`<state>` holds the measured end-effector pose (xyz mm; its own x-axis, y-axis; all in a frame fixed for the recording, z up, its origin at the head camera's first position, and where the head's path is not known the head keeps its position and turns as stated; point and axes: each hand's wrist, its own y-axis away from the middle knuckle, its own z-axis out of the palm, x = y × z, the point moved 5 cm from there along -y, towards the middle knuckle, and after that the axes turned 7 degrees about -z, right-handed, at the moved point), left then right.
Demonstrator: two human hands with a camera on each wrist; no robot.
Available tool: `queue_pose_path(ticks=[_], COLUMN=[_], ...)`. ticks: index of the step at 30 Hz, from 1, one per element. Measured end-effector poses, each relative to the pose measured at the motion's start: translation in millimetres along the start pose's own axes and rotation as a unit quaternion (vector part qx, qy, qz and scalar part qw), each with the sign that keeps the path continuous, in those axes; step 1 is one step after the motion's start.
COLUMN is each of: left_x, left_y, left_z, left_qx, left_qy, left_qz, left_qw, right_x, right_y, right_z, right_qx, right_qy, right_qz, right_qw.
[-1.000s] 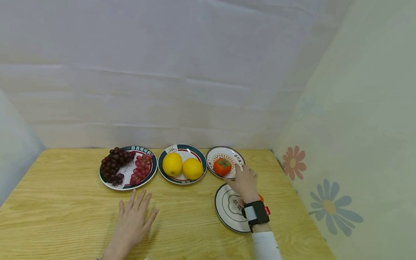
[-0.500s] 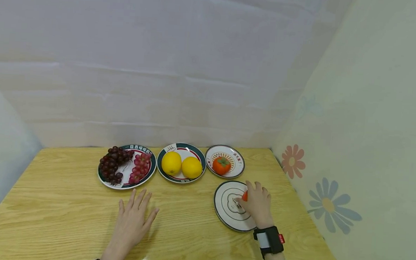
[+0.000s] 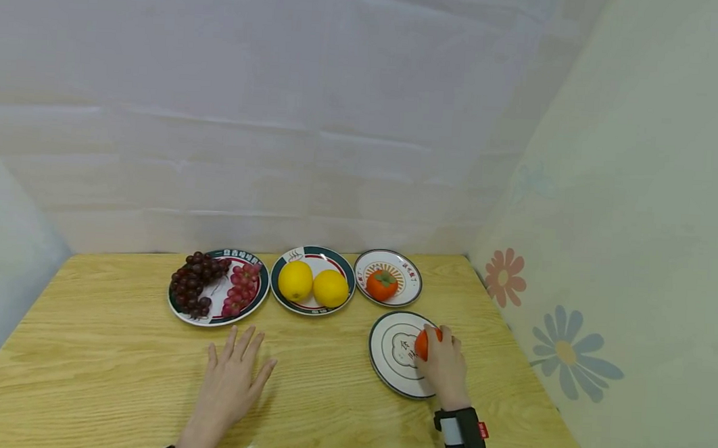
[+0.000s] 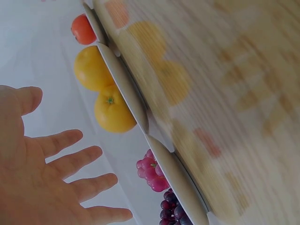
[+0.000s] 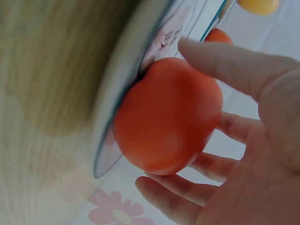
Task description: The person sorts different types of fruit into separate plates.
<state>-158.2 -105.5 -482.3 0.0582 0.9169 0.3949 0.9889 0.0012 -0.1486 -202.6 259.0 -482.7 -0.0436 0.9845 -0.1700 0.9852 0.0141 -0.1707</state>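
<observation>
On the near-right white plate [image 3: 389, 354] sits a smooth orange-red persimmon [image 5: 166, 117], resting on its side of the plate by the rim. My right hand [image 3: 445, 370] reaches round it from the right, thumb on one side and curled fingers on the other. Its underside is hidden. My left hand [image 3: 229, 383] lies spread over the table, palm down with straight fingers, holding nothing. In the left wrist view its fingers [image 4: 75, 161] point toward the plates with fruit. Another persimmon [image 3: 382, 285], with a green leafy top, sits on the small plate [image 3: 413, 281] behind.
Two round yellow fruits [image 3: 330, 289] lie on the middle plate [image 3: 280, 270]. The left plate [image 3: 264, 290] bears dark grapes [image 3: 191, 286] and pink-red grapes [image 3: 242, 289]. A pale wall backs the wooden table [image 3: 108, 353]; a flower-patterned wall [image 3: 575, 283] stands at the right.
My right hand has drawn back from the small rear plate to the near-right plate, and its fingers have come round the persimmon there. The left hand has barely moved.
</observation>
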Motion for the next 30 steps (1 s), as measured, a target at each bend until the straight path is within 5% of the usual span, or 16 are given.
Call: queue_pose_path(ticks=[8, 17, 23, 30], left_x=[0.6, -0.2, -1.2, -0.6], left_y=[1.0, 0.0, 0.1, 2.1], left_z=[-1.8, -3.1, -5.5, -8.2], left_qx=[0.002, 0.006, 0.016, 0.020], left_qy=[0.001, 0.000, 0.003, -0.003], left_qz=[0.000, -0.001, 0.000, 0.002], left_qw=[1.0000, 1.0000, 0.9999, 0.9998], right_x=[1, 6, 8, 10], right_y=[-1, -6, -31, -75], right_z=[5, 1, -16, -24], right_qx=[-0.002, 0.038, 0.088, 0.073], right_qy=[-0.005, -0.016, -0.030, -0.051], right_qz=[0.027, 0.004, -0.029, -0.034], right_qw=[1.000, 0.999, 0.995, 0.995])
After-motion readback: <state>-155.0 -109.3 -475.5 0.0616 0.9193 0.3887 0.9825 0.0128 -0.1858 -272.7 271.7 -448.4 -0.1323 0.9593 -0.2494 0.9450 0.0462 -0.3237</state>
